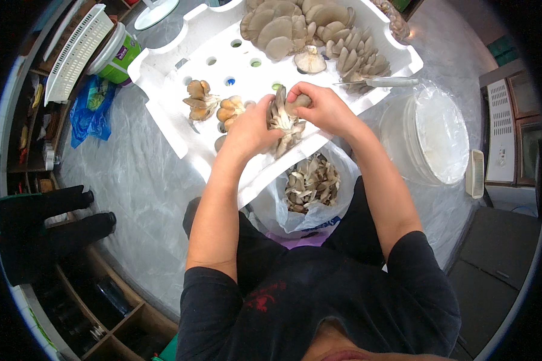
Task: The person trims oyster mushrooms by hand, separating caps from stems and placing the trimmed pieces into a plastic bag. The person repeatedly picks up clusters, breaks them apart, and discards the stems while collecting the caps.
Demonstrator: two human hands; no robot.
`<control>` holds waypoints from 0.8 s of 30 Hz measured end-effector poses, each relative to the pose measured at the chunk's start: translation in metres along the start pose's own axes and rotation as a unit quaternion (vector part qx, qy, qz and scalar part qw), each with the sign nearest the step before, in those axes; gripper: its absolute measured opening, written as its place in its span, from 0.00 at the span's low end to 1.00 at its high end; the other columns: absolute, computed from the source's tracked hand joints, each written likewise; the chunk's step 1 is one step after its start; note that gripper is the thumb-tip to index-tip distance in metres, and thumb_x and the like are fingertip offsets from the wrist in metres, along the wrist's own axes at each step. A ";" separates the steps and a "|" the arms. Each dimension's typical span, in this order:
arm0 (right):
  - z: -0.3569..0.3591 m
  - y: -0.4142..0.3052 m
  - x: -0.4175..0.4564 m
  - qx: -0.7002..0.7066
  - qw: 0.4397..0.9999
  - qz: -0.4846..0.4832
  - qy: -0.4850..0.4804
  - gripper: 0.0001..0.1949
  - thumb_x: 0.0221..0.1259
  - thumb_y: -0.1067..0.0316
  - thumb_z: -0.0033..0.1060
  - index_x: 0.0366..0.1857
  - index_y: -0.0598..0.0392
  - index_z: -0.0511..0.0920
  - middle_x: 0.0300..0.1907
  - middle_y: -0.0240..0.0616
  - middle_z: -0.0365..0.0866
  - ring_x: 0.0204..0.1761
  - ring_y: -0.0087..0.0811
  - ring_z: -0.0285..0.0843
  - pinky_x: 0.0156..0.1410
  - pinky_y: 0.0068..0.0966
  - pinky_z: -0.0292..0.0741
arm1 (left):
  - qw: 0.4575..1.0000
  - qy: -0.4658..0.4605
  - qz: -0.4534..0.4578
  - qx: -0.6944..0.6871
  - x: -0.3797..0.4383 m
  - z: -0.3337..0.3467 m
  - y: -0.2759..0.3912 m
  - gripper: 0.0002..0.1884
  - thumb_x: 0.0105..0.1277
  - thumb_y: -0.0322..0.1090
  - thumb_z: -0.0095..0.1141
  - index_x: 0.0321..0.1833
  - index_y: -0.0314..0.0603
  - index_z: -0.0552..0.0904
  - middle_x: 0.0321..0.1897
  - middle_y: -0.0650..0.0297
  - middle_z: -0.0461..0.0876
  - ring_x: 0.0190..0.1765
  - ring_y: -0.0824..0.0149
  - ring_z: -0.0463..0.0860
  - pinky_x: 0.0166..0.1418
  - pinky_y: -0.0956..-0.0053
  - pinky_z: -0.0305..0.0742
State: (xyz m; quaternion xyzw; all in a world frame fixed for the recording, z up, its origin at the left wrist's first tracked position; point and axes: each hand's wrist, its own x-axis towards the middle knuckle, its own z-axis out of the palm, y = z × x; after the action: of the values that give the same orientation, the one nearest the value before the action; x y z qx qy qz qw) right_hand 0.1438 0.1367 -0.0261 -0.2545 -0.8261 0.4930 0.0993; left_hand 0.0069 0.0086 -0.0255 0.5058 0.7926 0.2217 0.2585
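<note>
A cluster of oyster mushrooms (283, 122) is held between my two hands above the near side of a white foam crate (198, 63). My left hand (255, 124) grips the cluster's left side. With thumb and fingers my right hand (318, 106) pinches a grey cap (300, 104) at its upper right. Just left of my left hand lie two small brownish clusters, one with darker caps (198, 99) and one more orange (229, 110). Large grey clusters (278, 29) fill the crate's far right part. A knife (388, 82) rests across the right rim, its blade over the mushrooms.
Between my knees a plastic bag (298, 221) holds many torn mushroom pieces (314, 182). To the right stands a translucent bucket (427, 133) covered in plastic film. A green-and-white bucket (117, 54), a white slotted basket (79, 54) and a blue bag (90, 113) stand left, beside wooden shelving (117, 325).
</note>
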 end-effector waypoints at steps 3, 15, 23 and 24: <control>-0.003 -0.003 -0.010 -0.026 0.999 -0.022 0.022 0.10 0.52 0.76 0.57 0.39 0.55 0.75 0.32 0.33 0.80 0.34 0.23 0.76 0.43 0.22 0.74 | 1.000 -0.009 0.015 -0.013 0.004 0.010 -0.003 0.39 0.49 0.40 0.64 0.65 0.43 0.64 0.44 0.47 0.80 0.47 0.47 0.79 0.52 0.59 0.73; 0.004 -0.003 -0.023 -0.071 0.984 -0.116 0.119 0.10 0.52 0.80 0.55 0.40 0.59 0.76 0.35 0.37 0.82 0.37 0.26 0.82 0.45 0.23 0.77 | 0.999 -0.017 -0.021 0.029 0.010 0.023 0.001 0.38 0.53 0.49 0.60 0.64 0.38 0.63 0.43 0.47 0.80 0.48 0.47 0.79 0.51 0.59 0.74; -0.015 -0.013 -0.031 0.239 0.964 -0.080 0.084 0.22 0.57 0.77 0.59 0.56 0.55 0.66 0.43 0.36 0.78 0.45 0.24 0.77 0.51 0.20 0.73 | 0.995 0.049 -0.076 0.038 0.006 0.006 0.013 0.33 0.57 0.45 0.57 0.63 0.36 0.65 0.43 0.48 0.80 0.48 0.53 0.80 0.51 0.62 0.75; -0.020 -0.021 -0.035 0.254 0.964 -0.070 0.041 0.29 0.57 0.76 0.60 0.62 0.53 0.59 0.44 0.38 0.76 0.47 0.25 0.75 0.53 0.21 0.72 | 0.995 0.057 -0.071 0.042 0.004 0.002 0.014 0.31 0.58 0.44 0.57 0.62 0.35 0.66 0.44 0.49 0.80 0.48 0.56 0.81 0.50 0.64 0.75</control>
State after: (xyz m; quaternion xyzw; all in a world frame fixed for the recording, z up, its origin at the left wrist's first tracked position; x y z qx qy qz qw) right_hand 0.1754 0.1253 0.0049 -0.1825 -0.6844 0.6677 0.2293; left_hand 0.0160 0.0174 -0.0191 0.4455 0.8485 0.1976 0.2064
